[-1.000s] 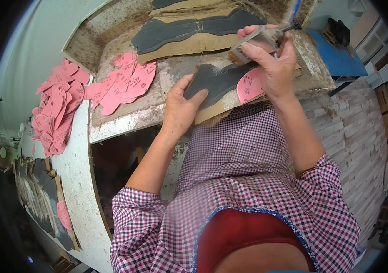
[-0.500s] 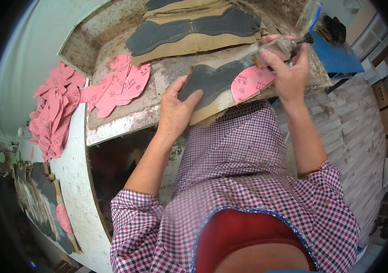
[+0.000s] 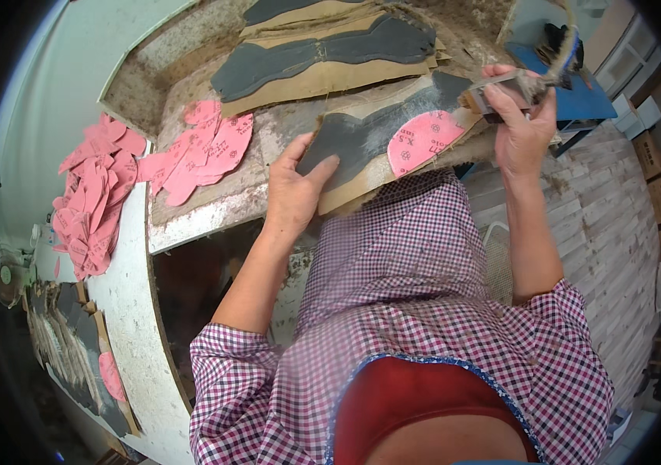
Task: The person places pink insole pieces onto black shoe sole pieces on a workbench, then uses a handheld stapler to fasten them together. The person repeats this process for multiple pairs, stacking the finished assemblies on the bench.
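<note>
My left hand grips the left end of a brown backing sheet, its thumb on top of the dark grey, wavy-edged piece lying on it. A pink printed half-round piece rests on the sheet's right part, over the grey piece's lower edge. Pale, wet-looking streaks show on the grey beside the pink. My right hand is closed around a boxy, partly see-through hand tool with a brown edge and a hose behind it. That edge is at the sheet's right end; whether it touches is unclear.
A stack of brown sheets with grey pieces lies at the back of the soiled worktable. Pink pieces sit left of my left hand; a larger pink heap lies farther left. A blue table stands at the right.
My right hand has moved right with the tool, toward the sheet's right end. More of the grey piece and the pink piece now shows. My left hand keeps its hold.
</note>
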